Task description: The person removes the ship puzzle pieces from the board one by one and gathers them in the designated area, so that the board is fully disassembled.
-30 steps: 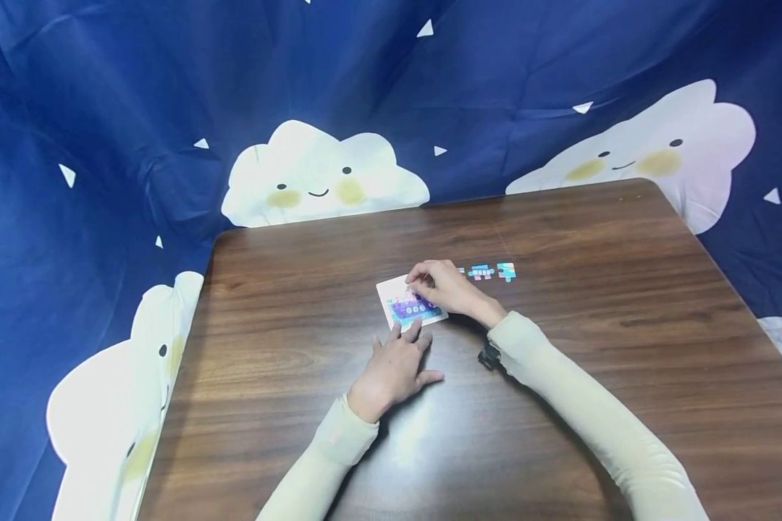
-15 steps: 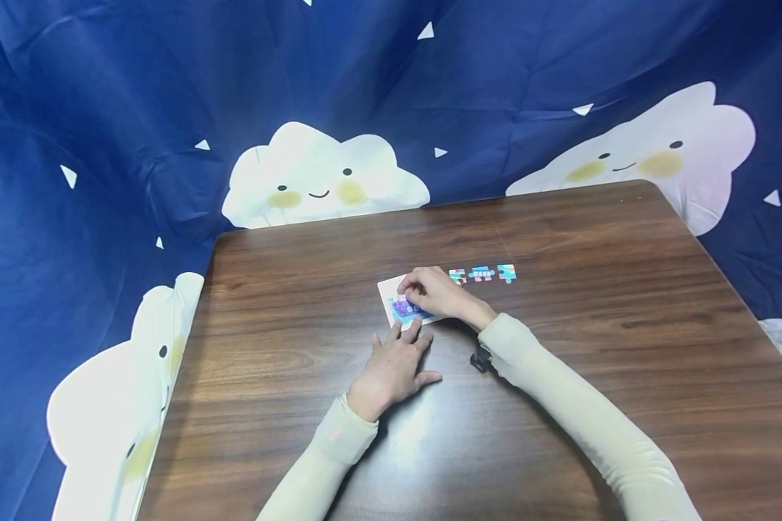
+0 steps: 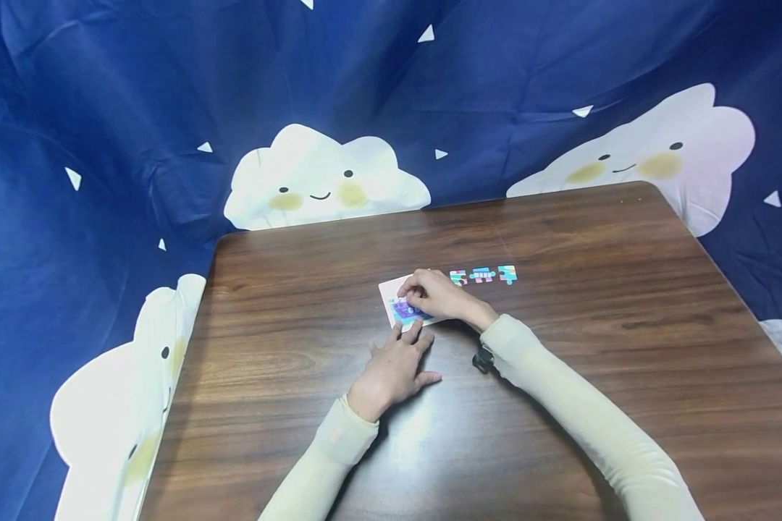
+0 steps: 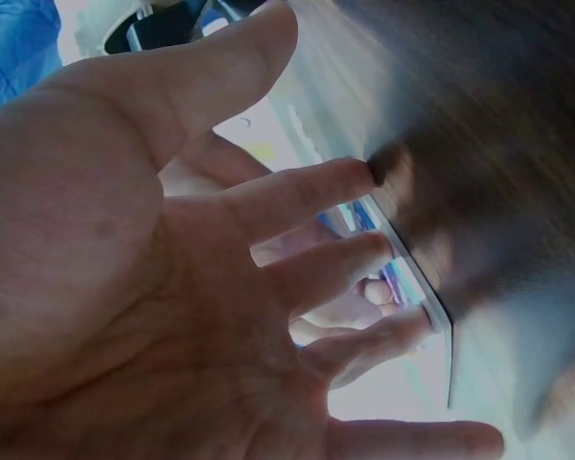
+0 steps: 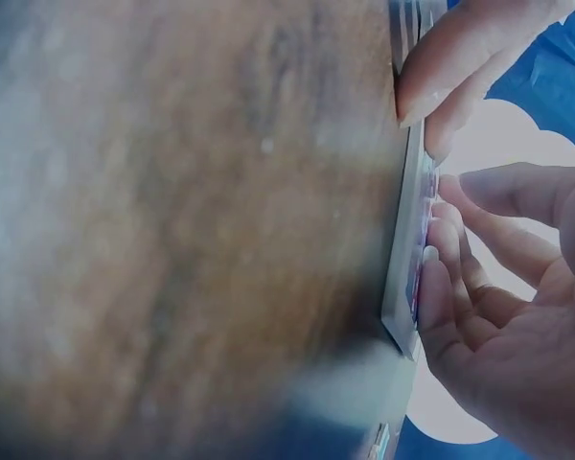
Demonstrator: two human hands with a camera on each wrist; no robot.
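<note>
A small jigsaw puzzle point(image 3: 404, 311) in a white frame, with a purple and blue picture, lies on the table in the head view. My left hand point(image 3: 391, 373) is spread, and its fingertips rest on the near edge of the frame, as the left wrist view also shows. Over the puzzle's upper right part, my right hand point(image 3: 438, 293) has thumb and index finger bent together, pinching a puzzle piece mostly hidden by the fingers. In the right wrist view the other fingers point(image 5: 441, 297) touch the puzzle's face.
Three loose puzzle pieces lie in a row right of the frame: a left one point(image 3: 458, 276), a middle one point(image 3: 482, 275) and a right one point(image 3: 507, 274). The brown wooden table point(image 3: 267, 347) meets a blue cloud-patterned curtain point(image 3: 482, 87) behind.
My right hand has shifted slightly left and down over the puzzle, uncovering the left loose piece, then stays almost still. The left hand keeps its place.
</note>
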